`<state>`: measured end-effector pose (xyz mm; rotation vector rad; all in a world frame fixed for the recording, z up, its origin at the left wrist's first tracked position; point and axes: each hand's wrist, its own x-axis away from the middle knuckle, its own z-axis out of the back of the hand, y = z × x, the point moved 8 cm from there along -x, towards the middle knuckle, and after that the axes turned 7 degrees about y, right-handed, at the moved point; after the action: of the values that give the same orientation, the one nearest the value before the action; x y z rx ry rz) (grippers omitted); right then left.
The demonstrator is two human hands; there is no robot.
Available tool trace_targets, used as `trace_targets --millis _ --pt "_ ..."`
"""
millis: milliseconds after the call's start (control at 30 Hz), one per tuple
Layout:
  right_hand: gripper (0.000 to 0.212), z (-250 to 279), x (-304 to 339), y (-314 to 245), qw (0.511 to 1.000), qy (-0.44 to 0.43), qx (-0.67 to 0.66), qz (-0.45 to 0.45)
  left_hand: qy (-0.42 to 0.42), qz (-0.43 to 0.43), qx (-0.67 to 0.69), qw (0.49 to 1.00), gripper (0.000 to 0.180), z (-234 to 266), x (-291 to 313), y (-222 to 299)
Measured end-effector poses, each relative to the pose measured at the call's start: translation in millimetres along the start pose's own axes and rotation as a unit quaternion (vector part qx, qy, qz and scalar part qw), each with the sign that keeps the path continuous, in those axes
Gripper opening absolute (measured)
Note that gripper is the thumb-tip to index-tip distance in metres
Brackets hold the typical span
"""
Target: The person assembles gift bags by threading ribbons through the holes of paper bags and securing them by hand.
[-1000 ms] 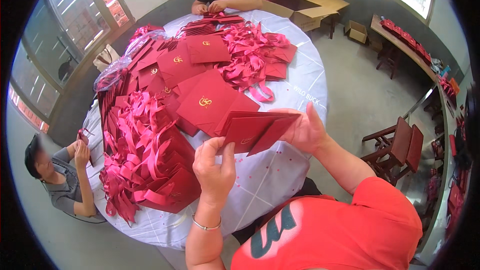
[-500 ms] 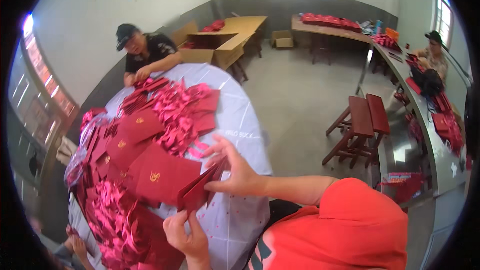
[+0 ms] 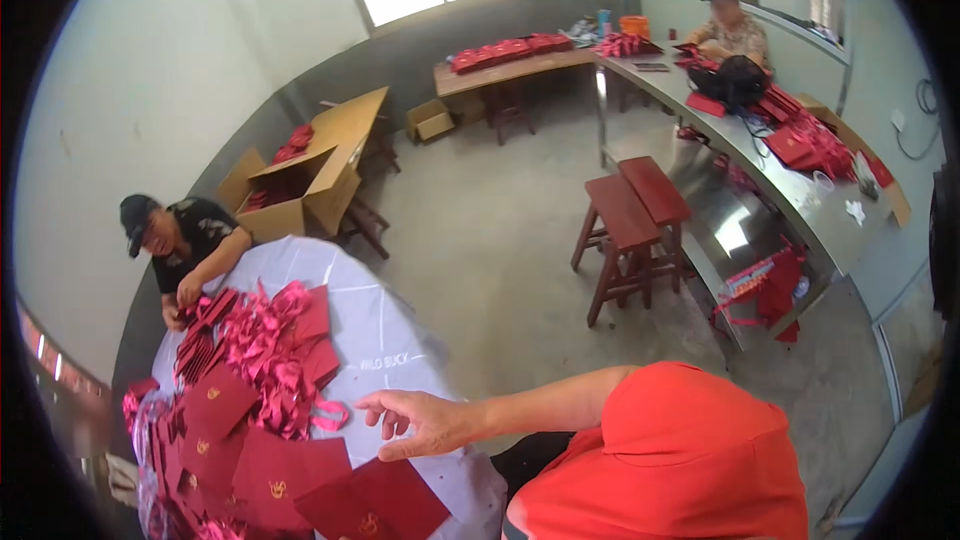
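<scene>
My right hand (image 3: 425,425) hovers over the near right part of the cloth-covered table (image 3: 385,325), its fingers apart and holding nothing. Just below its thumb lies a flat dark red gift bag (image 3: 375,500) with a gold emblem, partly cut off by the lower edge. More such bags (image 3: 215,405) are piled to the left. Pink ribbons (image 3: 270,340) lie in a tangled heap beyond them, beside the fingertips. My left hand is out of view.
Across the table a person (image 3: 190,250) handles red pieces. Behind stands an open carton (image 3: 300,190). Two dark red stools (image 3: 630,210) stand on the floor to the right. A long metal table (image 3: 760,155) holds more red bags, with another person (image 3: 735,35) behind it.
Both hands held a red bag before. It has been let go, and a bag now lies flat by my right hand. My left hand has left the picture. The view has swung right.
</scene>
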<state>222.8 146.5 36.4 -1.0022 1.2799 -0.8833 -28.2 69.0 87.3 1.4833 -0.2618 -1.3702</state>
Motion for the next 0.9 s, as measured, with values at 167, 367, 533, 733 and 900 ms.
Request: trace_targets --millis 167,367,533,733,900 --pt "0.047 53 7 34 0.983 0.098 0.148 0.047 -0.134 0.07 -0.023 0.988 0.014 -27 9 -31" --pt "0.022 42 18 39 0.94 0.147 0.216 0.221 -0.257 0.097 -0.116 0.954 0.021 -49 23 -68" --pt "0.007 43 29 41 0.922 0.195 0.162 0.293 -0.276 0.098 -0.131 0.947 0.021 -54 20 -68" --pt "0.005 43 27 44 0.925 0.175 0.155 0.299 -0.28 0.094 -0.159 0.942 0.02 -60 18 -52" --pt "0.005 44 28 48 0.928 0.176 0.153 0.291 -0.266 0.008 -0.146 0.953 0.021 -48 22 -87"
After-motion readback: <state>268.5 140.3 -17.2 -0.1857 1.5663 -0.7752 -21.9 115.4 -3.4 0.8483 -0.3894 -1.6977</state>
